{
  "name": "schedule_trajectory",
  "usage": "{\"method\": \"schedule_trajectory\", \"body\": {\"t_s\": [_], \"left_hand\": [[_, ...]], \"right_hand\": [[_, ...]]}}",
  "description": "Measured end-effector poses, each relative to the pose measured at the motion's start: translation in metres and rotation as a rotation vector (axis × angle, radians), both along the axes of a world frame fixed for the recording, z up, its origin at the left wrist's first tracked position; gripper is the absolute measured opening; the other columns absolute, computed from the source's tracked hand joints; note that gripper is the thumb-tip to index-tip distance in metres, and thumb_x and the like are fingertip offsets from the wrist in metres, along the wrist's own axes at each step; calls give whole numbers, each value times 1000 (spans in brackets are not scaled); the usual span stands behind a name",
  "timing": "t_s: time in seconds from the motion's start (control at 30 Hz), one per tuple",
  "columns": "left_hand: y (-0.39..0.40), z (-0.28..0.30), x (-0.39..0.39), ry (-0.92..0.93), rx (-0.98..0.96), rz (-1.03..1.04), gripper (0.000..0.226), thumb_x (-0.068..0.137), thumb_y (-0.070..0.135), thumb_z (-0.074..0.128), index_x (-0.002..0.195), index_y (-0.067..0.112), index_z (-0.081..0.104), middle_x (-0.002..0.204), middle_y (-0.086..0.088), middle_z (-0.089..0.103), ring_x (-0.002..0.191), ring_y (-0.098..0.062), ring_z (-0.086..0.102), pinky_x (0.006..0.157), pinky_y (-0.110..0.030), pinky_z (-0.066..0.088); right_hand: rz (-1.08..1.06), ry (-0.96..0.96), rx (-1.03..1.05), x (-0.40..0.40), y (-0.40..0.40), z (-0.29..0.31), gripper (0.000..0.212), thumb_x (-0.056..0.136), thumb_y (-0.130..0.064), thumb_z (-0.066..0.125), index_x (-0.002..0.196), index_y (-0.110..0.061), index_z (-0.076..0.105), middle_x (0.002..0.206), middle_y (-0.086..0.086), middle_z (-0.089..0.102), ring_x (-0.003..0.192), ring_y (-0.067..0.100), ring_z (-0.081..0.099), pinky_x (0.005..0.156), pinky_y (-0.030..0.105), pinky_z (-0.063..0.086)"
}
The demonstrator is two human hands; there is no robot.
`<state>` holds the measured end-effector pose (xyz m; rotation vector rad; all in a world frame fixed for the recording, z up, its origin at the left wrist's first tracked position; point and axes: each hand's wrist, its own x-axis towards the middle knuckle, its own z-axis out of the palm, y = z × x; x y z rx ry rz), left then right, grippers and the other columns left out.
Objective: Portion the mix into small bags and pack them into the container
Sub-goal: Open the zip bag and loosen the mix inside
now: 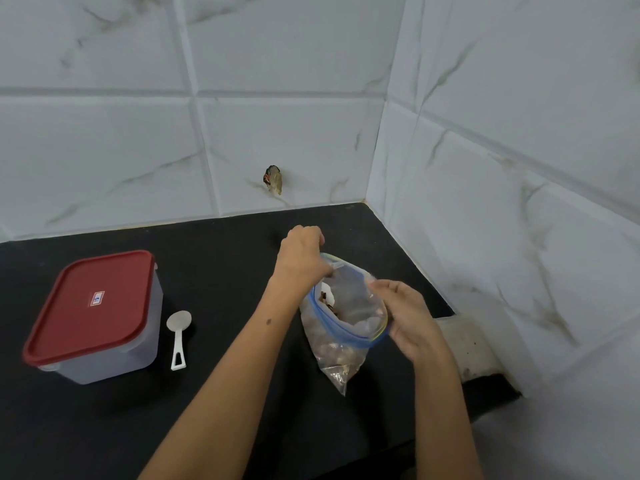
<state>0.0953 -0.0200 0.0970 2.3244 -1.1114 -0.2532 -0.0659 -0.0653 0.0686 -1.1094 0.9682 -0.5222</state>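
1. Head view: zip bag with a blue seal strip stands on the black counter, right of centre. Brownish mix sits in its lower half; exact contents too blurred to name.
2. Left hand pinches the far edge of the bag mouth, fingers curled on the plastic. Right hand grips the near-right edge, thumb on the rim. Mouth is pulled wide between them.
3. Container with red lid sits well apart at the left, lid on. White scoop lies just beside it on the right, bowl toward the wall.
4. Step judged: opening the source bag, portioning not begun. No small bags visible.
5. To do it well: keep the bag base seated on the counter, hold the rim level so the mouth stays round, and fold the seal strip outward so it stands open unaided.
6. Risk: the bag leans; letting go of one side could tip the mix out.
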Motion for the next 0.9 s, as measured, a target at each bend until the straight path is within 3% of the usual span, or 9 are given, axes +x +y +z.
{"method": "schedule_trajectory", "body": {"t_s": [0.1, 0.2, 0.37, 0.5, 0.57, 0.73, 0.9], "left_hand": [[3, 1, -7, 9, 64, 78, 53, 70, 22, 83, 110, 9, 50, 106, -8, 57, 97, -24, 59, 77, -30, 50], [4, 0, -12, -50, 40, 128, 29, 81, 10, 72, 104, 8, 56, 101, -10, 61, 93, -24, 63, 77, -31, 55], [10, 1, 0, 9, -63, 183, 17, 84, 1, 64, 99, 9, 63, 97, -9, 64, 88, -21, 63, 75, -32, 55], [13, -4, 1, 50, -133, 169, 16, 82, 3, 66, 90, 15, 59, 93, -4, 63, 84, -17, 61, 72, -30, 55], [12, -6, 0, 61, -154, 166, 17, 81, 4, 68, 87, 17, 58, 90, -3, 62, 82, -16, 61, 71, -29, 54], [9, -6, -1, 44, -157, 148, 17, 80, 5, 70, 84, 18, 59, 86, -1, 61, 78, -14, 60, 69, -29, 55], [15, -9, 4, 11, -159, 131, 16, 83, 0, 63, 87, 15, 61, 86, -1, 63, 79, -15, 62, 69, -29, 55]], "right_hand": [[16, 305, -313, 3, 1, 1, 33, 75, -23, 77, 101, -16, 59, 92, 0, 63, 82, 9, 60, 62, 21, 47], [-21, 495, -601, 4, 0, 0, 15, 84, -21, 69, 97, -15, 67, 87, -1, 66, 72, 4, 56, 56, 15, 39], [-19, 776, -743, -8, -7, 6, 15, 85, -24, 66, 92, -13, 73, 80, -1, 67, 65, 8, 55, 50, 18, 35], [70, 672, -781, 2, -11, 23, 54, 74, -34, 78, 121, -17, 59, 119, 3, 61, 106, 19, 59, 81, 28, 44], [128, 644, -906, 21, -10, 31, 63, 72, -38, 79, 127, -20, 53, 128, 3, 54, 113, 19, 55, 85, 29, 43], [243, 822, -1068, 67, -17, 31, 40, 84, -35, 68, 120, -19, 59, 113, 2, 63, 96, 16, 62, 74, 26, 44], [177, 792, -1108, 73, -31, 27, 21, 90, -24, 62, 109, -18, 67, 101, 3, 69, 85, 14, 63, 64, 22, 44]]}}
